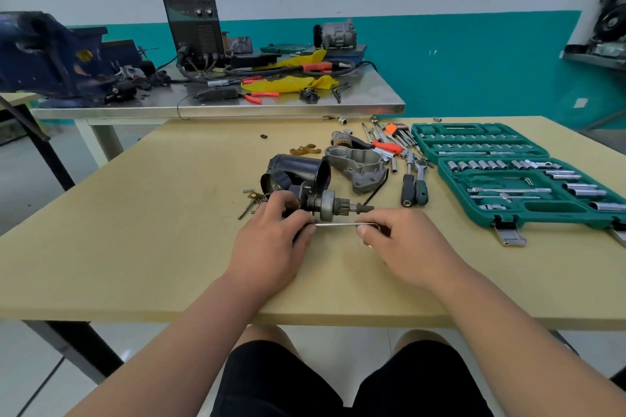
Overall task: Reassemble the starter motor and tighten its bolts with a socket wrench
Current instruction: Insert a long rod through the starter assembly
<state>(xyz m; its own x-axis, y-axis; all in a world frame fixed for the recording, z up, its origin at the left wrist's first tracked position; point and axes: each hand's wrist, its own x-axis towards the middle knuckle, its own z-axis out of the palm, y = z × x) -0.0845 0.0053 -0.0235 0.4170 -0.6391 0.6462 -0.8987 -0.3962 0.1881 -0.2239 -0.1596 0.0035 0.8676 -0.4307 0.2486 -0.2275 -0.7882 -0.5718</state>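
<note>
Left hand (271,242), right hand (408,247) pinching thin rod (338,224), welder (194,27) writing unreadable

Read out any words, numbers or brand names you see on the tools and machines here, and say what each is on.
No text here can be read.
Black box-shaped machine on the steel table: front panel markings are blurred.
Green plastic socket case: any size marks are too small to read.
Small white plate on the teal wall: too small to read.
</note>
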